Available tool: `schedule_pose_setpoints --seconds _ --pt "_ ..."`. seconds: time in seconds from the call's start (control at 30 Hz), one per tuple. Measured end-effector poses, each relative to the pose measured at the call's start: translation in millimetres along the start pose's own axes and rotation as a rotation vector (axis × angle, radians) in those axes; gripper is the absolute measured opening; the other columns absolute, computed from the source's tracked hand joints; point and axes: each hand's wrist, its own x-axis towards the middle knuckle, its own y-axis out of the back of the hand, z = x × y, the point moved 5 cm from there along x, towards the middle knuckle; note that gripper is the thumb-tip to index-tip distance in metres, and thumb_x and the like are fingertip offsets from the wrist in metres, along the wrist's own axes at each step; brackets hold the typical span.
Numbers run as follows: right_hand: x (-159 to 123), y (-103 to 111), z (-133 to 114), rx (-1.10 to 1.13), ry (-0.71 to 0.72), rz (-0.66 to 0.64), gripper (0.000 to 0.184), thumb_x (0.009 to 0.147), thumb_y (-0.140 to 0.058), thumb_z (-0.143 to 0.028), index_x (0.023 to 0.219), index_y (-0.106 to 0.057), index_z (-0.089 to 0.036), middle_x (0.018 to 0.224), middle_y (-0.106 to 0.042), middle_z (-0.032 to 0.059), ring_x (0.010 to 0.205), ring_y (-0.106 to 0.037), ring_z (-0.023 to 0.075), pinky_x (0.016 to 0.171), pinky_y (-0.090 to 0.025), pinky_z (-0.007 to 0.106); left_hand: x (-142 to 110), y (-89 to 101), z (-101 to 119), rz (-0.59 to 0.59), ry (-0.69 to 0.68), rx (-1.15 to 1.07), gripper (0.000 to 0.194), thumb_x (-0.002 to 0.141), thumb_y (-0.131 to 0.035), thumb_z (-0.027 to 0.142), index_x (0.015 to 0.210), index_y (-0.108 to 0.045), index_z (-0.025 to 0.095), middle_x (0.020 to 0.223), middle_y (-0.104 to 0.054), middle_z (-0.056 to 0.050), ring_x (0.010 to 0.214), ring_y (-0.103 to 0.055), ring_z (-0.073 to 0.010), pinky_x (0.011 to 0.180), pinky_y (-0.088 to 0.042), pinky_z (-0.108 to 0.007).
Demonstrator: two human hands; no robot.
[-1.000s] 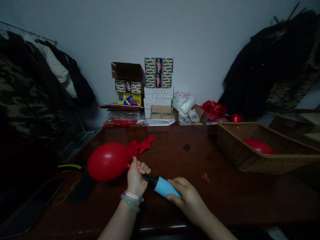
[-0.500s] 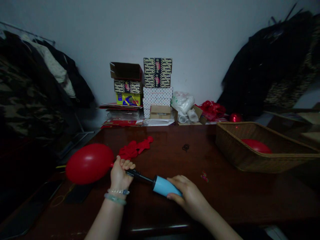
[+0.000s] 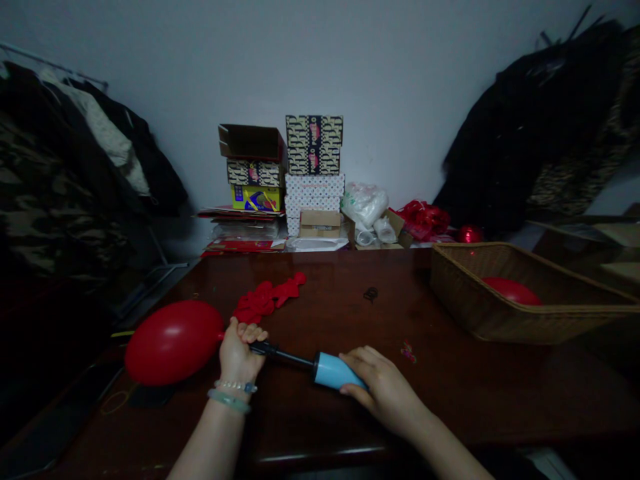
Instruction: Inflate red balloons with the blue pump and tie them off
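— Left hand point(image 3: 241, 353), is it closed?
— Yes, its fingers are folded around the neck of the balloon point(image 3: 173, 343) and the black end of the pump point(image 3: 327, 369). Whether the neck sits on the nozzle, I cannot tell, because the fingers cover it.
— And the right hand point(image 3: 383, 387)?
— It is also closed, around the blue body of the pump. A black rod shows between the two hands.
— Where is the balloon exactly?
— Just to the left of the left hand, swollen and oval.
— What lies around?
— Just beyond the left hand is a pile of limp red pieces point(image 3: 263, 300). Beyond the right hand are black loops point(image 3: 371, 295). Farther to its right stands a basket point(image 3: 545, 327), with a second balloon point(image 3: 513, 291) inside.
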Motion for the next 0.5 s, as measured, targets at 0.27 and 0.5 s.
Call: schedule_pose_setpoints --seconds 0.27,0.5 --pt "4 -7 -13 0.045 -0.027 0.012 0.047 0.087 -0.064 -0.037 0.129 -0.058 -0.016 0.112 -0.065 0.0117 0.100 -0.058 0.0254 0.091 -0.048 0.037 -18 -9.7 -32 -0.035 0.104 -0.017 0.044 0.096 -0.042 0.025 0.055 -0.029 0.019 0.042 -0.028 0.007 0.034 -0.028 -0.0054 0.040 -0.027 -0.021" --pt "4 -19 -12 0.097 -0.038 0.047 0.046 0.086 -0.067 -0.036 0.127 -0.059 -0.018 0.111 -0.066 0.0107 0.099 -0.059 0.0248 0.090 -0.048 0.036 -24 -10.6 -49 -0.063 0.121 0.025 0.048 0.095 -0.046 0.032 0.052 -0.029 0.019 0.042 -0.026 0.007 0.034 -0.025 -0.0059 0.039 -0.025 -0.022"
